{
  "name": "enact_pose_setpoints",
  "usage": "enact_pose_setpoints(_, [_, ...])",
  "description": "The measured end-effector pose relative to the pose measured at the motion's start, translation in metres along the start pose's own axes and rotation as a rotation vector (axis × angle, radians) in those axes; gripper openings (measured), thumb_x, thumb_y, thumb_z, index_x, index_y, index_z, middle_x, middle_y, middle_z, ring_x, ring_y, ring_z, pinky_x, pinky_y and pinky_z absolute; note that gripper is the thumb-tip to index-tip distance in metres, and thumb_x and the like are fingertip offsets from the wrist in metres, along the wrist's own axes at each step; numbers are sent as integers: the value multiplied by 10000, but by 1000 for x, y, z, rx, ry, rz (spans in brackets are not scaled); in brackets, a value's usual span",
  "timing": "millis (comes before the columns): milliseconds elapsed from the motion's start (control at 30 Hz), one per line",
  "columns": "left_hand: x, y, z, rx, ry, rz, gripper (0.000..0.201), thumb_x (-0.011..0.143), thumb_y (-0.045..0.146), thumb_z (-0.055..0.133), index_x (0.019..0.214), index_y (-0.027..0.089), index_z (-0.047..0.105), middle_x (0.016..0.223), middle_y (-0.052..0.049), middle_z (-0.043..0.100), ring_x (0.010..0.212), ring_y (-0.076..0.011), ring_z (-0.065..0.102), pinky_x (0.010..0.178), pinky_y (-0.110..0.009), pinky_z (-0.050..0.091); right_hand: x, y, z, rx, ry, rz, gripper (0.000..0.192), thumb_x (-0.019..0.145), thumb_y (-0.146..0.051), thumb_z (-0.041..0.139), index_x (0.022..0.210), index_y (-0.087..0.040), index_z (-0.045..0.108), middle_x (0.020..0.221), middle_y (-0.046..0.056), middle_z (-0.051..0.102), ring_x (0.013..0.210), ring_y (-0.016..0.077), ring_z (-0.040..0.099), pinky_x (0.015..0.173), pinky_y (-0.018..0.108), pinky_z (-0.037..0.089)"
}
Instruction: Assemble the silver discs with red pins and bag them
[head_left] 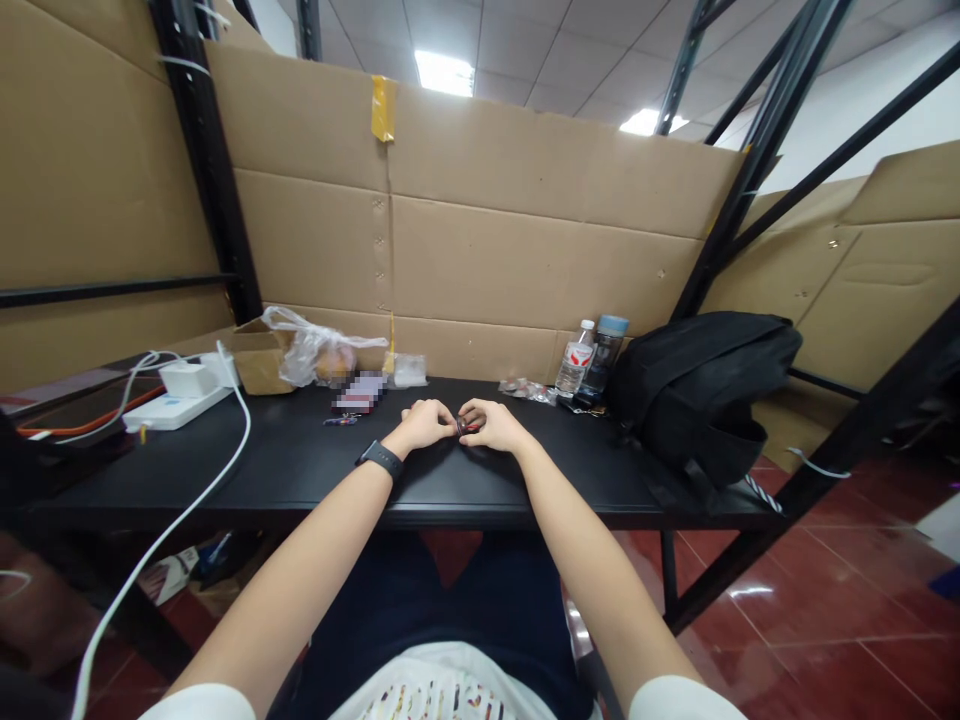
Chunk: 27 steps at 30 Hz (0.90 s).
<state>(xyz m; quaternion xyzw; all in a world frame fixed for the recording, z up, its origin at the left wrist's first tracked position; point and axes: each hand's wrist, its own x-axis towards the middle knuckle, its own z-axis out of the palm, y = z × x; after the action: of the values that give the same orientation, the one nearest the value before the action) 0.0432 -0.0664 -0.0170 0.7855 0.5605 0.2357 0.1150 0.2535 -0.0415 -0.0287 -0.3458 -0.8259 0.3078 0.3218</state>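
Both my hands rest on the black table (300,470), close together near its middle. My left hand (424,424) lies with its fingers curled under, a dark watch on the wrist. My right hand (491,425) is closed around a small dark object (463,425) with a red spot, pinched between the fingers right next to my left hand. What the object is cannot be made out. A small dark item (341,421) lies on the table left of my left hand.
A black backpack (697,395) sits at the table's right end, two bottles (589,358) beside it. A white power strip (176,408) with a charger and cable lies at the left, near a cardboard box (259,360) and plastic bag (319,350). Cardboard walls stand behind.
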Motion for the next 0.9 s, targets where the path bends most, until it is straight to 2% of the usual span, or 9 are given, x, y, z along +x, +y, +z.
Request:
enact_pose_setpoints(100, [14, -17, -15, 95, 7, 44, 199, 818, 406, 649, 926, 332, 799, 1123, -31, 768, 1130, -308, 633, 951, -422, 427, 2, -2, -4, -31, 80, 10, 529, 644, -217, 815, 1151, -221, 663, 984, 30, 746, 767, 149, 715, 750, 273, 568])
enact_pose_setpoints(200, [41, -45, -39, 263, 172, -121, 282, 813, 308, 654, 1073, 301, 762, 1225, -99, 723, 1212, -368, 563, 1012, -510, 375, 15, 1, -21, -59, 140, 13, 508, 667, -199, 767, 1167, -220, 674, 1013, 31, 734, 722, 135, 698, 743, 275, 564])
enact_pose_setpoints(267, [58, -63, -49, 383, 217, -154, 304, 808, 296, 661, 1099, 274, 748, 1262, -140, 694, 1236, -396, 522, 1019, -534, 352, 28, 9, -40, -109, 167, 22, 489, 636, -151, 748, 1119, -213, 697, 998, 29, 737, 767, 151, 700, 783, 292, 566])
enact_pose_setpoints(367, [74, -82, -49, 462, 217, -140, 277, 817, 296, 648, 1066, 231, 750, 1245, -172, 684, 1237, -402, 502, 1023, -539, 320, 43, 28, -70, -154, 289, 72, 461, 572, -108, 751, 1023, -193, 708, 981, 42, 739, 891, 189, 694, 817, 317, 573])
enact_pose_setpoints(467, [77, -92, -36, 517, 239, -81, 218, 872, 255, 561, 959, 206, 756, 1174, -169, 707, 1257, -379, 477, 1026, -525, 279, 42, 50, -88, 36, 430, 145, 511, 601, -177, 757, 1103, -167, 668, 1032, 68, 723, 820, 175, 687, 690, 303, 594])
enact_pose_setpoints(567, [75, -96, -25, 557, 247, -49, 271, 909, 220, 479, 867, 196, 745, 1100, -162, 725, 1243, -366, 473, 1010, -522, 258, 32, 63, -93, 95, 475, 146, 553, 630, -199, 766, 1174, -166, 670, 1078, 84, 712, 786, 158, 681, 687, 303, 601])
enact_pose_setpoints(700, [71, -92, -24, 549, 318, -64, 307, 938, 256, 434, 902, 203, 734, 1092, -158, 726, 1215, -356, 484, 1009, -518, 247, 25, 62, -93, 46, 467, 103, 503, 660, -168, 761, 1162, -172, 722, 1079, 87, 724, 844, 173, 694, 810, 334, 598])
enact_pose_setpoints(833, [64, -72, -29, 488, 429, -16, 291, 932, 298, 444, 935, 198, 717, 1071, -165, 730, 1177, -342, 541, 1016, -505, 266, 26, 51, -89, 30, 500, 73, 522, 667, -200, 775, 1186, -170, 729, 1054, 78, 733, 909, 189, 703, 879, 343, 576])
enact_pose_setpoints(900, [61, -56, -29, 400, 400, 59, 211, 867, 315, 531, 878, 208, 712, 1037, -129, 746, 1128, -323, 593, 1023, -480, 289, 26, 45, -86, 57, 491, 76, 550, 670, -224, 781, 1213, -161, 718, 1057, 83, 734, 902, 187, 708, 868, 336, 576])
